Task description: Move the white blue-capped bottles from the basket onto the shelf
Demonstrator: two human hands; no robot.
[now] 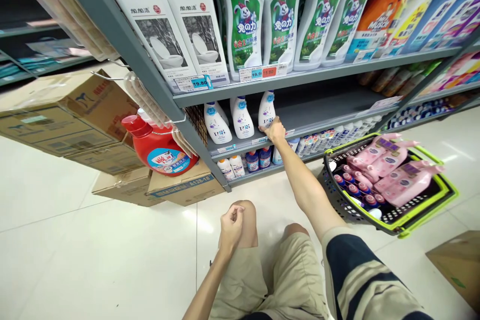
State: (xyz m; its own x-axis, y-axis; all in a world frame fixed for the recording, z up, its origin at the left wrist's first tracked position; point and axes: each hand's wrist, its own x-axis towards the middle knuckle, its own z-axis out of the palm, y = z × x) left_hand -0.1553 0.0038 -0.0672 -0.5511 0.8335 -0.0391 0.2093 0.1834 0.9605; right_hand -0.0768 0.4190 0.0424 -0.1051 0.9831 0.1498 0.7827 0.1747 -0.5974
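My right hand (275, 130) reaches out to the middle shelf (322, 110) and grips the base of a white pump bottle (266, 107) with a blue cap. Two more of the same white bottles (229, 120) stand to its left on that shelf. My left hand (231, 225) rests loosely closed over my left knee and holds nothing. I am crouched in front of the shelving, in beige shorts.
A black basket with a green rim (427, 217) sits on the floor at right, holding pink refill pouches and small bottles. Cardboard boxes (75, 115) and a red detergent jug (159, 147) stand at left. Tall white cleaner bottles fill the upper shelf.
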